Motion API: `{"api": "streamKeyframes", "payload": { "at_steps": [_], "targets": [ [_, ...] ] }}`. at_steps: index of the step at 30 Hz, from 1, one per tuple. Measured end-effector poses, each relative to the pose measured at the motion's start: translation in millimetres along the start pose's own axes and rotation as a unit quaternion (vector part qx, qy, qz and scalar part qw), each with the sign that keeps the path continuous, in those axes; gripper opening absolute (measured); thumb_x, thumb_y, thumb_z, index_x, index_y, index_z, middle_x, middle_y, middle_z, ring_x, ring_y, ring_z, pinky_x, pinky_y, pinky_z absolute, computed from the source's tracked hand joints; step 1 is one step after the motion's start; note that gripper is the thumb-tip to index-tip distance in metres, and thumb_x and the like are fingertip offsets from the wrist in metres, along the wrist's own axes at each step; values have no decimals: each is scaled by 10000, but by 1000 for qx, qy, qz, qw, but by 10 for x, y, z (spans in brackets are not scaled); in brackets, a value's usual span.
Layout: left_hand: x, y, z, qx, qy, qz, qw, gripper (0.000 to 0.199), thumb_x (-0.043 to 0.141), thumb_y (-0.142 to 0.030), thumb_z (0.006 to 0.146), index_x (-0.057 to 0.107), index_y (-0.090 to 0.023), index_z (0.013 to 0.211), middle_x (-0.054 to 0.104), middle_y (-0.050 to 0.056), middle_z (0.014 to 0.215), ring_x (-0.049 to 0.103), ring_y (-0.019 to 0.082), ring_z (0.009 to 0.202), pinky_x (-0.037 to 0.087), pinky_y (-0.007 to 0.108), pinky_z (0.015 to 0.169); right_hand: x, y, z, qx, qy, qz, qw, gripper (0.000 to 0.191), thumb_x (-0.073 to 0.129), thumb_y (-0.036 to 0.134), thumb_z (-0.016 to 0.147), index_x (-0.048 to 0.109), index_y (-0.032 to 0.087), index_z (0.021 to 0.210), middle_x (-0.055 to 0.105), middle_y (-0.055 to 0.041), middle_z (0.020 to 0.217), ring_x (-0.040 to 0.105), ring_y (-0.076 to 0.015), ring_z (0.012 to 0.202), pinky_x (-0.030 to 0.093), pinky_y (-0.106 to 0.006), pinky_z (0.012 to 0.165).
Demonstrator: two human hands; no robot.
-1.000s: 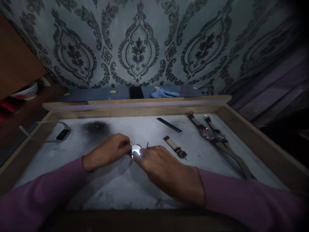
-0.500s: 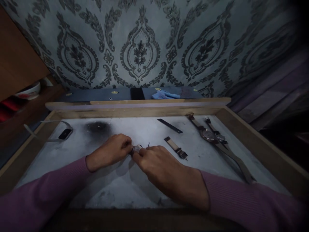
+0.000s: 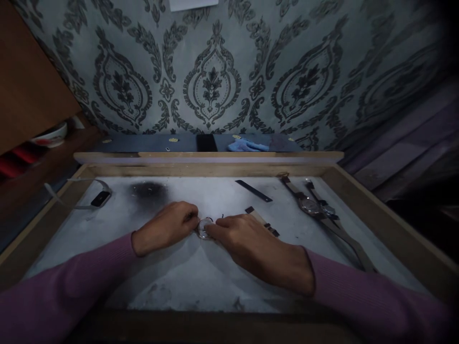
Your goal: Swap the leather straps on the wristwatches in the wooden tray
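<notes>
A round watch case [image 3: 204, 231] sits between my hands over the white surface, its pale face turned up. My left hand [image 3: 168, 224] is closed, thumb and finger pinching the left edge of the case. My right hand [image 3: 254, 246] is curled with its fingertips on the right side of the case, covering part of it. A thin dark tip [image 3: 223, 216] pokes out above the right hand's fingers; what it belongs to is hidden. Just behind the right hand lies a loose watch strap piece [image 3: 263, 220], partly covered by that hand.
A wooden-rimmed tray [image 3: 201, 169] surrounds the white surface. A flat dark strip [image 3: 253, 190] lies beyond the strap piece. Two strapped watches [image 3: 309, 205] lie at the right, and a smartwatch [image 3: 101, 198] at the left. Behind the rim are a dark phone-like slab [image 3: 206, 143] and a blue cloth [image 3: 247, 145].
The watch case now shows more of its face, as my right fingers have shifted slightly on it. My right hand covers more of the strap piece. The whole view has tilted a little.
</notes>
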State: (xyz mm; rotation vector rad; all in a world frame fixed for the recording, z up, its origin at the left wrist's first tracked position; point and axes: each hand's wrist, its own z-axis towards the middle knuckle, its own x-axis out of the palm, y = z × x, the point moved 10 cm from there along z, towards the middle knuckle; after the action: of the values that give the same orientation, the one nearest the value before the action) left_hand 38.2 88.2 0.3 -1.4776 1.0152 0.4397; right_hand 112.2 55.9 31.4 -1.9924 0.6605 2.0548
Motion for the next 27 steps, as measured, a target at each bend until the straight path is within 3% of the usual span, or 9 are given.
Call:
{"api": "streamKeyframes", "payload": {
  "at_steps": [3, 10, 16, 23, 27],
  "targets": [
    [4, -6, 1, 2, 3, -2, 1000, 251, 447, -238, 826, 444, -172, 584, 405, -33, 548, 375, 111, 533, 228, 245, 506, 0, -88, -20, 9, -9, 27, 1000, 240, 456, -19, 794, 604, 152, 874, 643, -23, 690, 500, -107, 532, 184, -268, 504],
    [-8, -19, -8, 12, 8, -29, 999, 276, 443, -294, 827, 471, -167, 584, 402, -34, 548, 383, 111, 539, 263, 229, 493, -36, -282, -50, 66, -43, 105, 991, 245, 391, 97, 920, 622, 129, 994, 653, -53, 690, 565, -120, 574, 331, -235, 552],
    [111, 116, -57, -90, 68, -136, 984, 284, 443, -389, 837, 496, -178, 655, 463, -49, 479, 369, 88, 377, 281, 202, 373, -49, -335, -59, 80, -76, 149, 983, 325, 413, 100, 927, 563, 167, 1207, 694, -65, 823, 611, -137, 669, 382, -227, 591],
    [163, 125, -55, -95, 85, -195, 972, 280, 463, -392, 837, 539, -155, 708, 574, -17, 530, 368, 61, 324, 269, 177, 325, 5, -403, -41, 104, -68, 180, 976, 258, 428, 61, 897, 674, 133, 928, 658, -58, 797, 576, -126, 664, 377, -233, 613],
    [182, 149, -46, -90, 84, -222, 967, 272, 474, -383, 836, 538, -152, 708, 600, -11, 544, 363, 51, 314, 264, 170, 319, 10, -405, -40, 115, -62, 166, 977, 188, 489, 162, 905, 676, 143, 901, 620, -38, 786, 548, -126, 647, 343, -247, 592]
  ]
}}
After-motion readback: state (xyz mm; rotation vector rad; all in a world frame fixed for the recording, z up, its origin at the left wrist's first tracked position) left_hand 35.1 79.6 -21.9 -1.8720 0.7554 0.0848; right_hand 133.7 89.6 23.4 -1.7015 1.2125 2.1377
